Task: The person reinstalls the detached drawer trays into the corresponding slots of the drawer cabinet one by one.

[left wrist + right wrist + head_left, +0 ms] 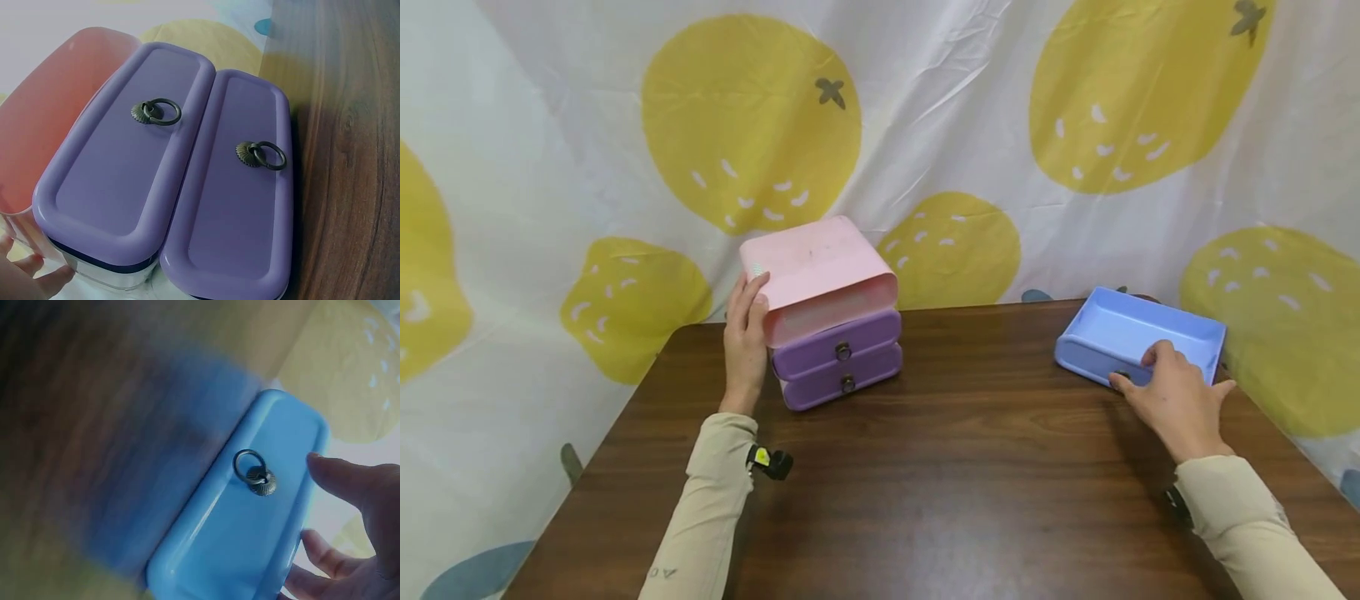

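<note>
Thumb and fingers of the right hand [1183,404] straddle the front wall of a blue drawer [1084,357] at the table's far right corner; whether they pinch it, I cannot tell. Near the table's far edge, toward the left corner, stands a pink cabinet [816,258] (its top slot gapes above two purple drawers [811,356]), with the left hand [747,337] laid along its left side, fingers extended. Lemon-print cloth [940,125] hangs behind the brown table [970,467].

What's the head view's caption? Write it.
Left fingers touch a pink case above purple drawers; right fingers at a blue drawer.
</note>
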Tool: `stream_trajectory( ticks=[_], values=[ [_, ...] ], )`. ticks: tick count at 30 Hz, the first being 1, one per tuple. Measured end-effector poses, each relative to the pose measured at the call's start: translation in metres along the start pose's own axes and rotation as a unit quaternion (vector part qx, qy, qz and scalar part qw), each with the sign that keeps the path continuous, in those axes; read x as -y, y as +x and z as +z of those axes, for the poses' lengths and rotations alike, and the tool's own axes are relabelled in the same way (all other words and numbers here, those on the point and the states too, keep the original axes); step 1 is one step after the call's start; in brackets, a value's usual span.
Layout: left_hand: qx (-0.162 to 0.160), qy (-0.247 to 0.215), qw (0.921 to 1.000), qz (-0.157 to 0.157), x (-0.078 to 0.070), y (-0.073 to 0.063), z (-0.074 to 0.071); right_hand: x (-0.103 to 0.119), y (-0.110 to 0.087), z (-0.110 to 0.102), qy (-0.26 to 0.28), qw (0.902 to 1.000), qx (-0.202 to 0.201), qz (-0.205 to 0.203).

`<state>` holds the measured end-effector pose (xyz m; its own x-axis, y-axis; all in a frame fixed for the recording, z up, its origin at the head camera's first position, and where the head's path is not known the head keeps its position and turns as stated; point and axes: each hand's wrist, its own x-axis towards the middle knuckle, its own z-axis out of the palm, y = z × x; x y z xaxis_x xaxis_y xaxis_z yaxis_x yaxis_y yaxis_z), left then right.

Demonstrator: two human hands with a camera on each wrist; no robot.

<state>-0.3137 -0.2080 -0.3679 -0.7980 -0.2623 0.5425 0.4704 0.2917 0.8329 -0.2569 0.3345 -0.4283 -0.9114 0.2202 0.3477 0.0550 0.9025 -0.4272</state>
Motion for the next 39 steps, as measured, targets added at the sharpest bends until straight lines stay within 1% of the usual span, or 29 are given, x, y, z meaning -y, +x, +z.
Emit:
stream_trajectory(
  ticks=[3, 8, 10, 13, 17, 24, 29, 34, 39],
  values=[
    [0.000, 0.008, 1.0000, 0.001, -0.001, 0.001, 0.001, -0.011, 0.001, -0.004, -0.003, 0.9998, 0.016, 0.012],
    [-0.003, 0.017, 0.9999, 0.004, -0.001, 0.001, 0.002, -0.027, 0.004, -0.012, -0.025, 0.9979, 0.057, 0.016],
    [-0.004, 0.017, 0.9998, 0.005, -0.002, 0.001, 0.003, -0.032, 0.005, -0.014, -0.030, 0.9973, 0.065, 0.017],
    [-0.003, 0.014, 0.9999, 0.006, -0.002, 0.002, 0.004, -0.036, 0.007, -0.015, -0.025, 0.9974, 0.066, 0.014],
    [-0.002, 0.014, 0.9999, 0.003, -0.002, 0.001, 0.004, -0.036, 0.007, -0.012, -0.013, 0.9984, 0.053, -0.010],
    [-0.008, 0.015, 0.9998, 0.007, -0.001, 0.000, 0.002, -0.025, 0.003, -0.006, 0.013, 0.9983, 0.024, -0.052],
    [-0.007, 0.016, 0.9998, 0.007, -0.002, 0.001, 0.004, -0.012, -0.004, -0.007, 0.047, 0.9948, -0.016, -0.089],
    [-0.006, 0.016, 0.9998, 0.007, -0.001, 0.000, 0.003, 0.006, -0.014, -0.005, 0.083, 0.9887, -0.049, -0.115],
    [-0.006, 0.015, 0.9999, 0.006, 0.000, 0.000, 0.002, 0.028, -0.024, -0.012, 0.117, 0.9839, -0.056, -0.123]
  ],
)
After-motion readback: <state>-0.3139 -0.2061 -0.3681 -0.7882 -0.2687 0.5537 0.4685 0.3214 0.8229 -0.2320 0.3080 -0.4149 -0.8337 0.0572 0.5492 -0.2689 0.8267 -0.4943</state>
